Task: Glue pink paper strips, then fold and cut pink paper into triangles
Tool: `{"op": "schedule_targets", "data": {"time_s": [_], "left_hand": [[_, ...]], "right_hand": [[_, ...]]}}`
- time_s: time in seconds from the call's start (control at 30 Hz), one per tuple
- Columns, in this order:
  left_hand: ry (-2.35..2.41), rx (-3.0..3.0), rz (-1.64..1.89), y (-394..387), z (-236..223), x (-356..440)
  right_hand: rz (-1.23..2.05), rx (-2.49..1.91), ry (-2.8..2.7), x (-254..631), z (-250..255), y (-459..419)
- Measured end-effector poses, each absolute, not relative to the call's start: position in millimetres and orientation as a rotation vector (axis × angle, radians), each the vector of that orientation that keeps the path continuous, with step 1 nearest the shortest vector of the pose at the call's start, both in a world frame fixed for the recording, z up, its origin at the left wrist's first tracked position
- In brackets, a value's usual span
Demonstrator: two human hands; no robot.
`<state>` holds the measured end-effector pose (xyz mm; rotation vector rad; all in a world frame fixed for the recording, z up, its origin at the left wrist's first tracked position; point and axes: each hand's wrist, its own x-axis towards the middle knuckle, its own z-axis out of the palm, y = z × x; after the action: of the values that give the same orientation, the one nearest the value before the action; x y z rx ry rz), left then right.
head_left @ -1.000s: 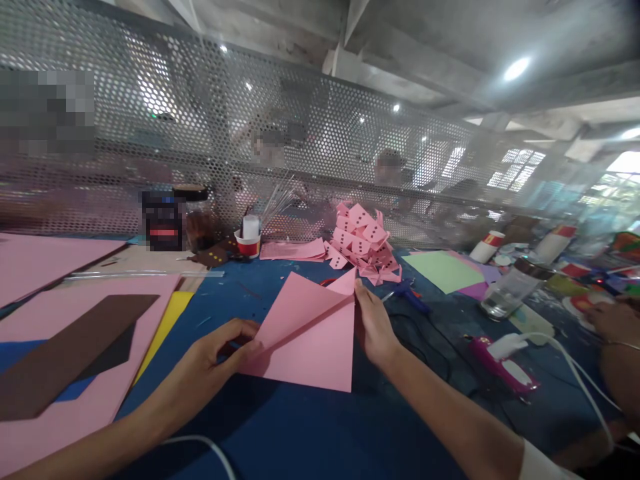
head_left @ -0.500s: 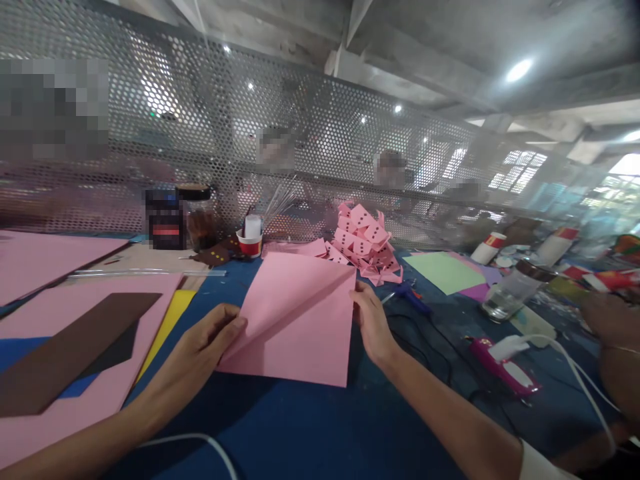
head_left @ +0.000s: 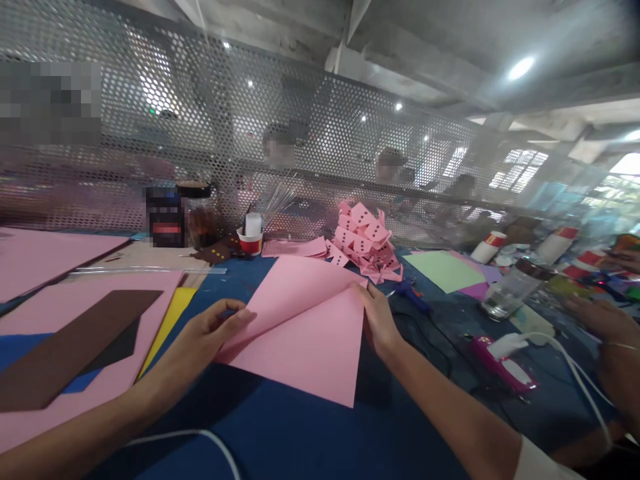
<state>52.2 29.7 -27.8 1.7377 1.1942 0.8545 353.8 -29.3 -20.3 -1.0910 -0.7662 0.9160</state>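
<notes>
Between my hands is a pink sheet of paper (head_left: 310,347), with a diagonal fold or overlapping layer running across it. My left hand (head_left: 220,330) pinches its left edge between thumb and fingers. At the upper right corner, my right hand (head_left: 380,317) grips the sheet, its fingertips partly hidden behind the paper. The sheet's lower edge hangs tilted over the blue table (head_left: 280,433). Just beyond it stands a heap of folded pink paper pieces (head_left: 364,237) with dark dots, beside flat pink pieces (head_left: 295,248).
Left lie large pink sheets (head_left: 150,320) with a brown strip (head_left: 85,347) on top. A blue glue gun (head_left: 413,295), a magenta power strip (head_left: 505,367) with a white cable, and a clear jar (head_left: 515,290) sit right. A co-worker's hand (head_left: 595,320) is at far right. Perforated metal panel (head_left: 320,133) stands behind.
The pink sheet has turned slightly, its lower right corner coming down and nearer. Both hands have shifted slightly to the right with it. The co-worker's hand at far right has moved.
</notes>
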Motion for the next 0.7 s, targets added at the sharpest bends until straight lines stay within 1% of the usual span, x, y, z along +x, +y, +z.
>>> {"op": "schedule_targets", "data": {"time_s": [0.13,0.23,0.33,0.47,0.6,0.7], "left_hand": [[1.011,1.481,0.817,28.2,-21.8,54.1],[0.927,1.308,0.85,27.2,-14.3,55.9],[0.943,1.199,0.914,31.0,-9.7,55.2],[1.019,1.222,0.976,43.7,-3.7,48.4],[1.055,1.203,1.028,61.8,3.5,37.0],[1.062,1.178,1.014,74.8,4.1,28.2]], "right_hand": [[0.884,-1.103,-0.72,357.7,-23.9,-26.4],[0.862,-1.128,-0.714,358.5,-25.3,-25.8],[0.847,-1.17,-0.767,356.7,-28.1,-26.2],[0.8,-1.254,-0.937,356.9,-33.4,-24.1],[0.663,-1.389,-1.147,369.1,-34.1,-17.7],[0.47,-1.513,-1.353,379.8,-30.8,-15.2]]}}
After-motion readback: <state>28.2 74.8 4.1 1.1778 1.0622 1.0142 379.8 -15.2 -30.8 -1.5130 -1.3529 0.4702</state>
